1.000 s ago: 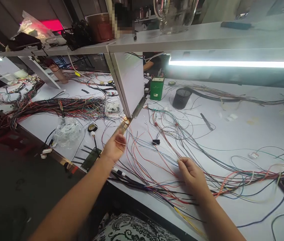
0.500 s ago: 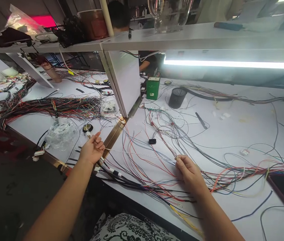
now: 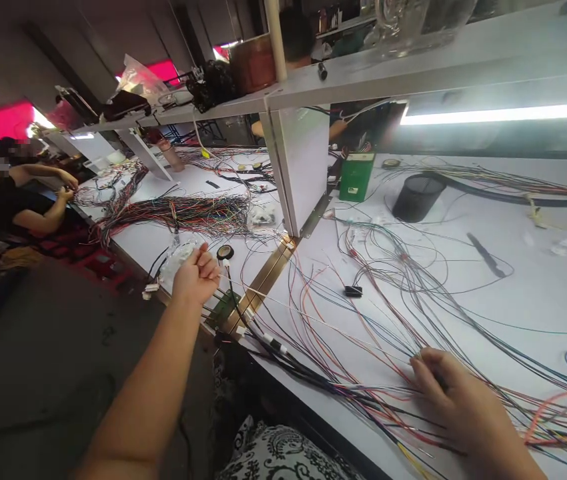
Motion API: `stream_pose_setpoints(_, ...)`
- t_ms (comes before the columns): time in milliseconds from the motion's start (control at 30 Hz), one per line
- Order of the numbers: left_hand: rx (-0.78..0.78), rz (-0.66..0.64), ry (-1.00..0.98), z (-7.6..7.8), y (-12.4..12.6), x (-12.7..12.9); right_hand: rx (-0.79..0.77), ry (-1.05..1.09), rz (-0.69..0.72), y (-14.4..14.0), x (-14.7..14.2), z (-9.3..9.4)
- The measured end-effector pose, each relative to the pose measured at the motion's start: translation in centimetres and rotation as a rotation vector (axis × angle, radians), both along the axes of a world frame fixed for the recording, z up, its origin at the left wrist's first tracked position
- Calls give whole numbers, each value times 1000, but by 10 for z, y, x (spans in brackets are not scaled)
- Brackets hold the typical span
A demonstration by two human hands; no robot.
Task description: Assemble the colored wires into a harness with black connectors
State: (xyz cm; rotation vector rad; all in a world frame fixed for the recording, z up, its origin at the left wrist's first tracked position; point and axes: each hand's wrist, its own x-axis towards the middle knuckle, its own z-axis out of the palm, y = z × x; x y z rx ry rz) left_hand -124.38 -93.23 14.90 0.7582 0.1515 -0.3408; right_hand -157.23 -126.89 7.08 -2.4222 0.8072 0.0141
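A thin white wire [image 3: 308,313] stretches taut between my two hands across the bench. My left hand [image 3: 197,272] is closed around one end, above the left part of the table near a clear plastic bag [image 3: 172,263] and a roll of black tape [image 3: 225,253]. My right hand [image 3: 443,380] pinches the wire lower down, over a bundle of coloured wires [image 3: 413,327]. Its fingertips are partly hidden. A small black connector [image 3: 353,291] lies between the hands, further back. Beneath the wire run black-sleeved cables [image 3: 303,370] with white connectors.
A green box [image 3: 357,177] and a black mesh cup [image 3: 417,198] stand at the back. A dark flat tool [image 3: 485,255] lies at right. A large wire bundle [image 3: 178,213] covers the left table. A divider panel [image 3: 303,167] rises between the tables. Another person [image 3: 13,193] works at far left.
The view has swung to the left, bringing another person into sight. My hands have drawn further apart, so a longer length of the white wire stretches between them.
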Motion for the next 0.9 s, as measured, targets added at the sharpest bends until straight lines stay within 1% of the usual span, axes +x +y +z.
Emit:
stream_pose_setpoints(100,67,-5,-11,10,16,21,9,51,49,7,6,-2)
stream_pose_setpoints(167,128,-32,-4,12,23,36,-6,79,53,12,10,-2)
stream_pose_setpoints(233,182,-93,32,10,25,48,-20,72,45,15,12,0)
stream_pose_setpoints(300,237,-199,94,7,21,51,-39,67,48,16,13,3)
stream_pose_setpoints(333,280,-280,128,5,17,49,-50,70,50,16,13,4)
stream_pose_setpoints(367,349,-393,152,5,13,45,-59,75,52,17,14,5)
stream_pose_setpoints(433,544,-687,132,9,6,33,-74,80,44,17,14,6)
stream_pose_setpoints(467,641,-834,85,14,4,27,-80,80,39,17,14,6)
stream_pose_setpoints(500,703,-938,12,20,4,23,-86,78,33,18,15,6)
stream_pose_setpoints(533,703,-960,-81,28,5,21,-89,75,30,18,15,6)
stream_pose_setpoints(567,630,-889,-179,37,8,20,-88,72,29,18,16,6)
stream_pose_setpoints(600,507,-744,-276,44,13,23,-84,68,30,18,16,7)
stream_pose_setpoints(633,363,-564,-360,51,19,27,-77,65,35,18,17,8)
stream_pose_setpoints(667,237,-397,-411,56,25,33,-71,64,48,18,17,10)
stream_pose_setpoints(700,156,-274,-421,57,32,39,-67,65,68,18,17,12)
stream_pose_setpoints(733,125,-203,-396,57,39,44,-62,66,96,18,17,14)
stream_pose_setpoints(767,135,-176,-346,53,45,48,-55,66,129,17,16,17)
stream_pose_setpoints(833,197,-172,-238,41,57,51,-42,62,183,15,13,23)
stream_pose_setpoints(900,234,-180,-182,27,66,46,-42,41,189,14,11,28)
